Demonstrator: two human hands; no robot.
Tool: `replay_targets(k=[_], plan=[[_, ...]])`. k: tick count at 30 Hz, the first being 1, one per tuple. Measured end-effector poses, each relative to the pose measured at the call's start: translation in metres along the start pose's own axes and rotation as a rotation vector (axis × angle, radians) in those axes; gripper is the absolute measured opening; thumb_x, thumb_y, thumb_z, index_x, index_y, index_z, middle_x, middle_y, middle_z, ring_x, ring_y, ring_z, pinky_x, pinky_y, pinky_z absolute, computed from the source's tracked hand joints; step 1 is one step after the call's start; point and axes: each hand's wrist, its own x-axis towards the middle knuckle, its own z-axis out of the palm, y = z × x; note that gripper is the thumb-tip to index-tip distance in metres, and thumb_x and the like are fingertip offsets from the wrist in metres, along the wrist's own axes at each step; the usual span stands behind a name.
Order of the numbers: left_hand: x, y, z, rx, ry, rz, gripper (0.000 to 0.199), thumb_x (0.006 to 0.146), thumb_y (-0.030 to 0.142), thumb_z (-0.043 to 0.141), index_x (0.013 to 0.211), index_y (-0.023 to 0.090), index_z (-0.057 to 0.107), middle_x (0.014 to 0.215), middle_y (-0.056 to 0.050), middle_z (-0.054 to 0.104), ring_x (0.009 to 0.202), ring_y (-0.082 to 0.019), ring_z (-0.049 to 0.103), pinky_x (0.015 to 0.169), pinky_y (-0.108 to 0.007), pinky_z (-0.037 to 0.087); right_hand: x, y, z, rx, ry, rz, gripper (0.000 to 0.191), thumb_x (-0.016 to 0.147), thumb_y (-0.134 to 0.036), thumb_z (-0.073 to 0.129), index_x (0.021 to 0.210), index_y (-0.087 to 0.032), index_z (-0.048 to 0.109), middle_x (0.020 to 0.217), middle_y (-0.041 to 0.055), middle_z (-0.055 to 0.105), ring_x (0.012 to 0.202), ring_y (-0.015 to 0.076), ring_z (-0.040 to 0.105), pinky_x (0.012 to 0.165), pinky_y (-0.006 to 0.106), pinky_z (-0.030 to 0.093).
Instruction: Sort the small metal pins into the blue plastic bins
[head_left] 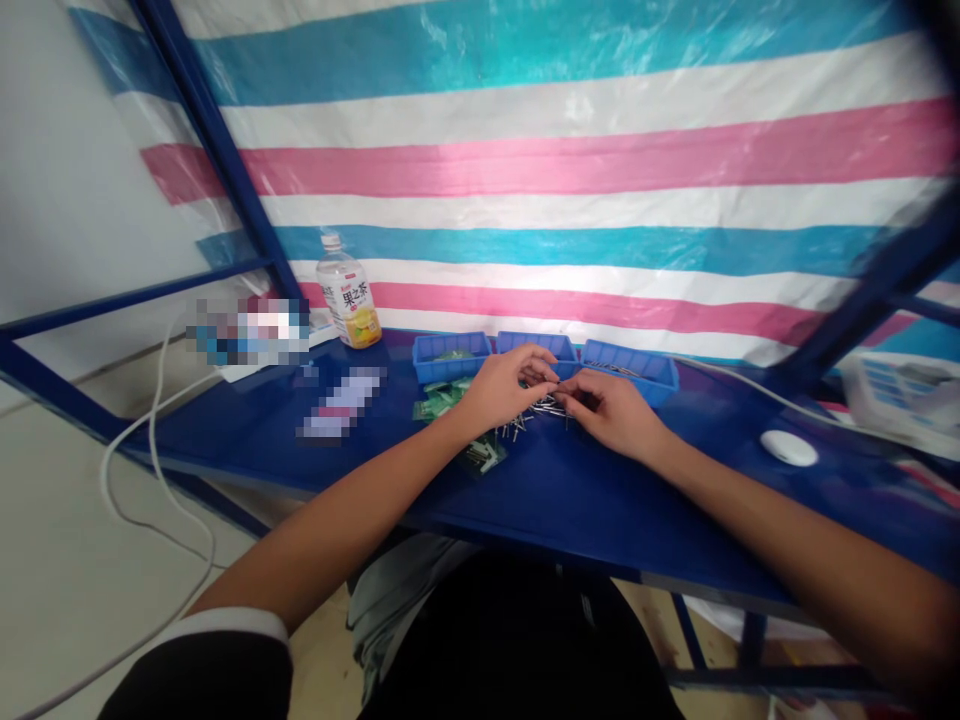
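My left hand (506, 385) and my right hand (613, 410) meet above the blue tabletop, fingertips almost touching. Both sets of fingers are curled into a pinch. Whatever lies between them is too small to make out. Under and between the hands is a loose pile of thin silver metal pins, perhaps screws or rivets (516, 424). Small green packets (442, 399) lie left of my left hand. Nearer the front, below my left wrist, is a small clear bag (484, 457) with similar metal pieces in it.
Three blue plastic bins (452, 372) line the back of the blue table (555, 500); the right one holds metal pieces. A drink bottle (351, 295) stands at back left. A white oval object (789, 448) lies at right. White cables (156, 440) hang at left.
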Motion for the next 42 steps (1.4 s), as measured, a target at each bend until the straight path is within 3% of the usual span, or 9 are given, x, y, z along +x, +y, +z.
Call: replay_targets(k=[4,9,13,18,22,25,28,34,42], plan=[[0.0,0.0,0.001,-0.011,-0.001,0.021,0.028,0.091,0.029,0.076,0.116,0.021,0.067,0.113,-0.009,0.08,0.1,-0.021,0.077,0.094,-0.039,0.063,0.001,-0.001,0.0,0.062,-0.002,0.061,0.018,0.099,-0.039,0.063,0.095,-0.024,0.073,0.082,0.0033,0.073,0.07,0.0208,0.063,0.065,0.036,0.049],[0.001,0.0,0.0,0.099,0.057,-0.024,0.032,0.094,0.028,0.072,0.125,0.023,0.065,0.119,-0.011,0.078,0.103,-0.024,0.076,0.087,-0.038,0.062,0.005,0.007,-0.003,0.267,0.085,0.201,0.034,0.101,-0.057,0.06,0.099,-0.023,0.068,0.082,0.0033,0.072,0.065,0.0185,0.059,0.059,0.033,0.049],[0.002,-0.002,-0.001,0.152,0.054,-0.028,0.031,0.096,0.025,0.067,0.127,0.023,0.066,0.116,-0.009,0.079,0.101,-0.023,0.075,0.085,-0.038,0.06,0.008,0.013,-0.003,0.447,0.151,0.337,0.044,0.098,-0.067,0.064,0.092,-0.023,0.064,0.068,0.0003,0.065,0.054,0.0142,0.052,0.048,0.027,0.042],[0.002,-0.003,-0.001,0.161,0.048,-0.027,0.031,0.096,0.025,0.066,0.126,0.022,0.066,0.112,-0.01,0.079,0.1,-0.024,0.075,0.084,-0.037,0.059,0.005,0.01,-0.005,0.632,0.268,0.565,0.046,0.094,-0.069,0.066,0.095,-0.023,0.063,0.072,0.0024,0.07,0.047,0.0131,0.052,0.039,0.025,0.032],[0.001,-0.004,-0.001,0.178,0.042,-0.018,0.029,0.098,0.026,0.063,0.126,0.023,0.067,0.111,-0.009,0.079,0.101,-0.024,0.075,0.085,-0.038,0.059,0.001,0.007,-0.01,0.243,0.145,0.353,0.039,0.1,-0.06,0.062,0.087,-0.024,0.066,0.071,0.0043,0.072,0.054,0.0182,0.06,0.05,0.033,0.046],[0.001,-0.004,-0.002,0.184,0.037,-0.015,0.03,0.098,0.024,0.062,0.127,0.022,0.066,0.113,-0.009,0.079,0.101,-0.023,0.075,0.086,-0.037,0.059,-0.002,0.011,-0.009,-0.098,0.049,0.07,0.018,0.1,-0.04,0.064,0.102,-0.025,0.074,0.091,0.0079,0.077,0.08,0.0272,0.071,0.075,0.044,0.058],[0.001,-0.005,-0.001,0.189,0.036,-0.01,0.03,0.098,0.023,0.063,0.128,0.021,0.066,0.111,-0.009,0.079,0.101,-0.022,0.075,0.085,-0.035,0.059,-0.003,0.02,-0.004,-0.266,-0.028,-0.106,0.022,0.099,-0.027,0.062,0.114,-0.025,0.077,0.111,0.0119,0.078,0.105,0.0343,0.069,0.095,0.055,0.057],[0.001,-0.005,-0.001,0.197,0.037,0.011,0.029,0.099,0.024,0.064,0.127,0.021,0.066,0.108,-0.008,0.08,0.099,-0.021,0.075,0.084,-0.035,0.059,-0.002,0.026,-0.005,-0.375,-0.126,-0.104,0.031,0.099,-0.018,0.057,0.121,-0.021,0.079,0.117,0.0121,0.079,0.107,0.0333,0.07,0.101,0.053,0.056],[0.001,-0.007,0.001,0.197,0.041,0.002,0.029,0.098,0.023,0.064,0.126,0.021,0.067,0.108,-0.009,0.08,0.097,-0.021,0.076,0.084,-0.036,0.06,-0.002,0.023,-0.012,-0.402,-0.144,-0.067,0.026,0.096,-0.016,0.06,0.113,-0.023,0.078,0.112,0.0094,0.081,0.101,0.0315,0.074,0.089,0.045,0.058]])
